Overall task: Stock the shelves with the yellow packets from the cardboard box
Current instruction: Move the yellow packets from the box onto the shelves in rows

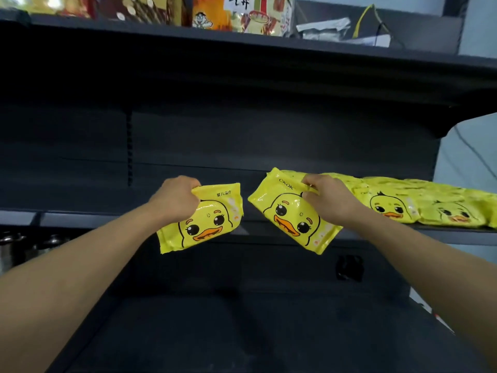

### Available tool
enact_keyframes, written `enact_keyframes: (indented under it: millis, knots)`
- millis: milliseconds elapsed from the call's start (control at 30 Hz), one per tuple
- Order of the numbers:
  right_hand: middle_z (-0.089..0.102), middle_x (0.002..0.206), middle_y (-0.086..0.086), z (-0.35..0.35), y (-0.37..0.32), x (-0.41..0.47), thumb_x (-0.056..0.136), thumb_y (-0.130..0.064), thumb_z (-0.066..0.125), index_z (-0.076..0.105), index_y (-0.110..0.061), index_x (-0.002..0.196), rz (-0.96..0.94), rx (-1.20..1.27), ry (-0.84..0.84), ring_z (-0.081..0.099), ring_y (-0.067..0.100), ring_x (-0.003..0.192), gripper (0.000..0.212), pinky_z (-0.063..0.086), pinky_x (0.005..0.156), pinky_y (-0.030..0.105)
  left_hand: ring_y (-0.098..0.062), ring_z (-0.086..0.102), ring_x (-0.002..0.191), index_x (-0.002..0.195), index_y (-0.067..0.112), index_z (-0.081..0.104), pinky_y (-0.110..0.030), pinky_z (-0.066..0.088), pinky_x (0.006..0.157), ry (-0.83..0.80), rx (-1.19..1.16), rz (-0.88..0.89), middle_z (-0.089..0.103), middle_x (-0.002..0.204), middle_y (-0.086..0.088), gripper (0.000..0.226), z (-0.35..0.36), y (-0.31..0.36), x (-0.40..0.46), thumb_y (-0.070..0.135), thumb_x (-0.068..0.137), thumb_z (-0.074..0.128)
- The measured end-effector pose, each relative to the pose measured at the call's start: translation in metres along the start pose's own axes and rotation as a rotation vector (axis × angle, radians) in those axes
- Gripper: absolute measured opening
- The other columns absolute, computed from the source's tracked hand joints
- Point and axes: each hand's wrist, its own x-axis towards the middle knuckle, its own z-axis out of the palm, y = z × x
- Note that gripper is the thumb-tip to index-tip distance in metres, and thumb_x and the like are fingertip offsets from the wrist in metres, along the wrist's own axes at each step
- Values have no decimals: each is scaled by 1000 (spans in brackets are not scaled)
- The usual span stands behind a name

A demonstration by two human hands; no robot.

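Note:
My left hand (176, 196) grips the top edge of a yellow packet (204, 224) printed with a duck face; the packet hangs in front of the dark middle shelf (88, 218). My right hand (324, 196) pinches the top of a second yellow duck packet (290, 219), tilted, its upper corner over the shelf's front edge. To the right, more yellow packets (419, 203) lie in a row on the same shelf, touching the one I hold. The cardboard box is out of view.
The top shelf (242, 41) carries colourful snack bags (236, 14) and a loose plastic wrapper with a yellow cable. Metal containers (16, 246) stand on a lower shelf at far left. A small black object (349, 267) sits on the lower dark shelf.

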Motion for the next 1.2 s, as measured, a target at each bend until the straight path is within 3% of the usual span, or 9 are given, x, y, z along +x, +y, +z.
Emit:
enact_keyframes:
  millis: [133, 367, 467, 600, 733, 933, 1067, 1200]
  knots:
    - [61, 93, 4, -4, -1, 52, 94, -11, 47, 61, -12, 100, -45, 23, 45, 56, 21, 85, 15, 39, 63, 29, -17, 57, 70, 77, 22, 57, -27, 40, 53, 75, 1, -13, 60, 78, -2, 29, -4, 6, 35, -1, 86, 44]
    - [59, 102, 4, 20, 12, 171, 94, -12, 51, 60, -12, 106, -106, 110, 139, 55, 22, 93, 15, 45, 74, 33, -21, 61, 71, 86, 17, 64, -35, 51, 61, 151, 73, -61, 63, 83, -5, 26, 13, 12, 99, -1, 86, 45]
    - [58, 101, 4, 39, 22, 222, 94, -13, 51, 59, -15, 105, -124, 154, 134, 56, 22, 91, 13, 46, 74, 34, -20, 59, 63, 87, 17, 63, -32, 49, 55, 169, 98, -86, 63, 82, -5, 28, 24, 11, 127, -2, 87, 43]
    - [60, 108, 7, 67, 38, 281, 94, -12, 52, 60, -14, 112, -154, 159, 54, 53, 21, 90, 20, 42, 73, 30, -17, 54, 55, 87, 17, 63, -27, 43, 48, 178, 106, -87, 62, 76, -6, 30, 36, 9, 158, -4, 88, 42]
    - [60, 116, 7, 98, 47, 326, 94, -16, 54, 59, -15, 117, -186, 104, -80, 53, 19, 92, 24, 39, 74, 25, -17, 54, 59, 88, 19, 62, -28, 42, 51, 195, 150, -75, 60, 76, -3, 27, 44, 2, 182, -2, 90, 44]
    - [56, 105, -1, 123, 49, 362, 95, -16, 52, 61, -16, 111, -314, -108, -297, 51, 15, 91, 18, 39, 71, 25, -17, 54, 55, 91, 15, 62, -28, 43, 50, 178, 170, -62, 62, 79, -6, 24, 53, -11, 207, -1, 90, 44]
    - [57, 100, -3, 139, 55, 377, 94, -17, 54, 61, -21, 96, -352, -169, -367, 52, 15, 91, 9, 39, 68, 23, -20, 59, 67, 90, 17, 64, -31, 47, 58, 153, 186, -46, 64, 82, -5, 25, 62, -14, 215, 1, 90, 45]
    - [57, 103, -1, 153, 61, 382, 93, -14, 54, 62, -17, 104, -382, -214, -401, 52, 14, 92, 14, 39, 72, 24, -20, 57, 65, 81, 23, 59, -34, 48, 60, 114, 235, -20, 59, 74, -1, 26, 67, -14, 222, 2, 91, 46]
